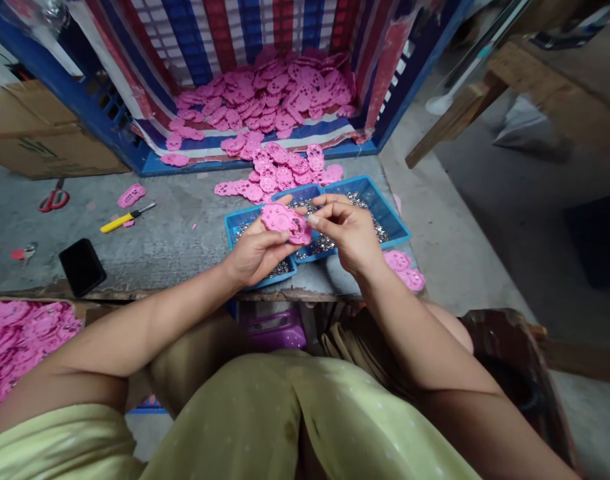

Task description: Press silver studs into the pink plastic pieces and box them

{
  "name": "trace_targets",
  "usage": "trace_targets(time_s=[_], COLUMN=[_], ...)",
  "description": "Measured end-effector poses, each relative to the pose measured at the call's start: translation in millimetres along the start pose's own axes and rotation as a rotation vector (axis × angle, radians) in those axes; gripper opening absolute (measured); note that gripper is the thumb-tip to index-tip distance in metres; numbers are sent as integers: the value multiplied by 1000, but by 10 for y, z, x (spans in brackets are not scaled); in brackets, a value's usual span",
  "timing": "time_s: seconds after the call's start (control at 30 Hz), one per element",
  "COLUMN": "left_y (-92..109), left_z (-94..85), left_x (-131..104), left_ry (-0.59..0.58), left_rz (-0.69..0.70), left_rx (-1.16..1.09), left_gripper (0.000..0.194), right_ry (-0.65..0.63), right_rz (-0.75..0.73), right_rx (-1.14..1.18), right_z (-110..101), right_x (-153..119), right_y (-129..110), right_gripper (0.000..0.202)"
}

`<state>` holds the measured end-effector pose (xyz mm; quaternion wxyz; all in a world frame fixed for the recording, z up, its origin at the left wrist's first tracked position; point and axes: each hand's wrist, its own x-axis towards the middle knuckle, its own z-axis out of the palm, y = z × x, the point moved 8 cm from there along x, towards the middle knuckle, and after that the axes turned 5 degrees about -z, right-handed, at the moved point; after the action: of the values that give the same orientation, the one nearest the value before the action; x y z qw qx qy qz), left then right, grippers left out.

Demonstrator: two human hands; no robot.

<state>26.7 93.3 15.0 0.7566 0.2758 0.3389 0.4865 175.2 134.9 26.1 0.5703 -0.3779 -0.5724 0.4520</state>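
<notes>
My left hand (259,257) grips a pink plastic piece (279,219) with holes in it, thumb on top and fingers beneath. Close to the right end of that piece, my right hand (347,233) has thumb and forefinger pinched together; whatever they hold is too small to make out. Below the hands stand blue trays (402,233) filled with small shiny metal parts (379,230). More pink pieces (285,175) lie heaped just behind the trays, and a couple of others (407,270) rest to the right of my right wrist.
A blue crate (149,165) lined with striped cloth holds a large pink pile. Left on the bench (155,257) are red scissors (55,199), a yellow-handled tool (127,218) and a black phone (82,267). A cardboard box (39,133) stands behind. More pink pieces (25,340) fill a container lower left.
</notes>
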Motion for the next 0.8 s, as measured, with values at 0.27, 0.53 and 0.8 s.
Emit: trace_targets(time_s=[0.27,0.53,0.8], left_y=[14,3,-1], left_z=[32,35,42], left_x=[-8,-9,-14], left_ry=[-2,3,19], left_rz=[45,56,47], left_rx=[27,40,28], left_gripper=[85,88,86], right_ry=[-90,-128,-74], right_rz=[30,-6,30], right_rx=[-93,-108,1], right_z=[107,161,215], right_x=[-54,-59,-92], right_y=[73,-29,159], right_gripper=[13,19,23])
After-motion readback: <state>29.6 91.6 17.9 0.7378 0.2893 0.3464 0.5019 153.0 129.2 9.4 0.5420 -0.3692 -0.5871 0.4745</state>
